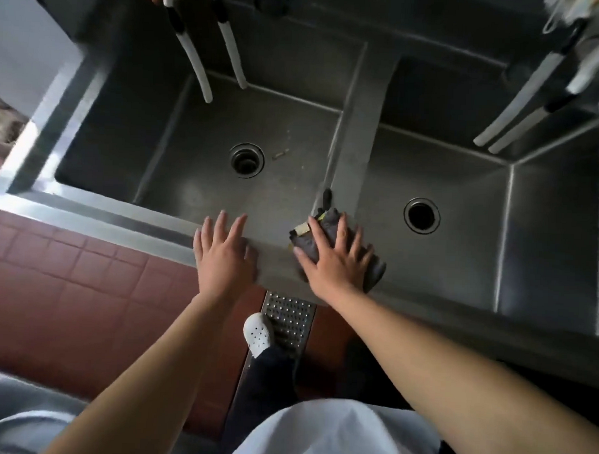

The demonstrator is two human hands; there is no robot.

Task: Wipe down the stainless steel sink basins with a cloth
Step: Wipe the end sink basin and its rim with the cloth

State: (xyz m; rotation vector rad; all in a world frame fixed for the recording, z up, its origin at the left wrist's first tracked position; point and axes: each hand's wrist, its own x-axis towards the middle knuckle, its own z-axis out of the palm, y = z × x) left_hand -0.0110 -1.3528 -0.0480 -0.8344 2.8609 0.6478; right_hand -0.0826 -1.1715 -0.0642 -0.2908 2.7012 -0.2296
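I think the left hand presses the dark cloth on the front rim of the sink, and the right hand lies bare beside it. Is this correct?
Not quite: the head view shows the hands reversed. The right hand presses the dark cloth on the front rim; the left hand lies bare beside it.

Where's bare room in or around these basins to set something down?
Right basin floor is bare around its drain. Left basin floor is open left of its drain; small debris lies right of it. Front rim is crowded: left hand flat, right hand pressing the cloth.
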